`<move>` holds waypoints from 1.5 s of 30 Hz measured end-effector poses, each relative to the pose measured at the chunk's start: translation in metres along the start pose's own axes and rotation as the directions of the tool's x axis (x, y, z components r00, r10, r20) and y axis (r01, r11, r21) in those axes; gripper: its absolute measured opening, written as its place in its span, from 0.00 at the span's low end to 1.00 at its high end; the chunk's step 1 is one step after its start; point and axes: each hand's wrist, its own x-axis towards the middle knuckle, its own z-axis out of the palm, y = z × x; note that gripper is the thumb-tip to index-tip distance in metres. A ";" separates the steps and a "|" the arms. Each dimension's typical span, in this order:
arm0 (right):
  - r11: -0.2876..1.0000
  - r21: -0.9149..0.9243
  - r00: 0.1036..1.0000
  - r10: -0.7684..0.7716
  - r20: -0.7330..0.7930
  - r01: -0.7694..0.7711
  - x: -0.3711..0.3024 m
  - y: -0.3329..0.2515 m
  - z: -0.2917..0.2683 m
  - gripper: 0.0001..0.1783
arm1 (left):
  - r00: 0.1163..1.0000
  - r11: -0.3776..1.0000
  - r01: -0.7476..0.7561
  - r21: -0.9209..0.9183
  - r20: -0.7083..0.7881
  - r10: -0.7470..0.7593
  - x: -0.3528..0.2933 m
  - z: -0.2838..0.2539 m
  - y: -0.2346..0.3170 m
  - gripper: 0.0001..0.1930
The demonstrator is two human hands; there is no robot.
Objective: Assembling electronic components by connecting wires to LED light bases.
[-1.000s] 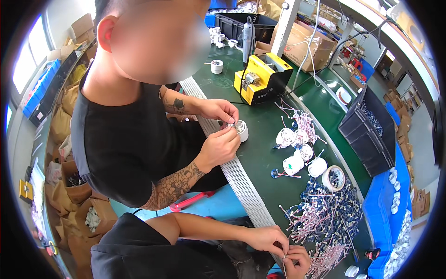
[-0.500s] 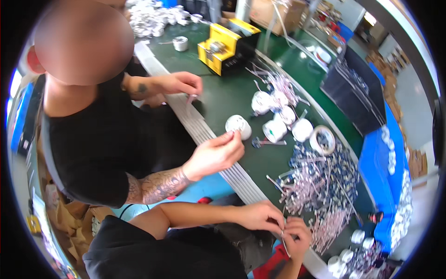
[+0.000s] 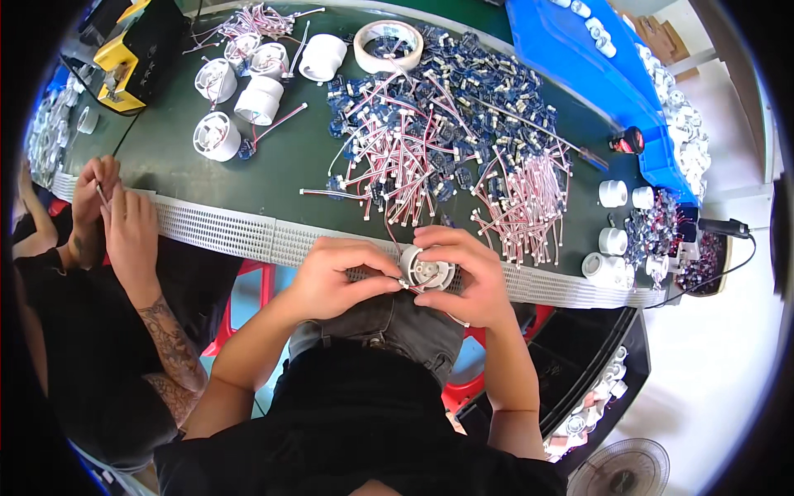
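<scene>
Just over the front edge of the table, my right hand (image 3: pixel 473 279) grips a white round plastic housing (image 3: pixel 432 273) by its side, its open face with inner ribs turned up. My left hand (image 3: pixel 341 277) is closed at the housing's near left rim. Its thumb and forefinger pinch a thin wire with a small white connector (image 3: pixel 404 283). The wire runs across the housing, and the far part of it is partly hidden by my fingers. Beyond my hands lies a heap of pink and white wire leads (image 3: pixel 405 165) attached to small dark blue circuit boards (image 3: pixel 496 91).
Several white housings (image 3: pixel 217 136) stand at the left, near a tape roll (image 3: pixel 387 47) and a yellow-black machine (image 3: pixel 124 66). A co-worker's hands (image 3: pixel 124 215) work at the left. Blue bins (image 3: pixel 595 83) line the far right; a black crate (image 3: pixel 571 372) stands beside me.
The view has swung from the co-worker at the left to my own hands and the wire heap. The white housing shows in my right hand now; earlier only something thin was visible between my fingers.
</scene>
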 end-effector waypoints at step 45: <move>0.986 0.156 0.602 0.160 -0.782 -0.059 0.146 -0.038 -0.270 0.39 | 0.990 0.992 0.109 -0.071 -0.081 -0.114 -0.010 0.004 0.000 0.07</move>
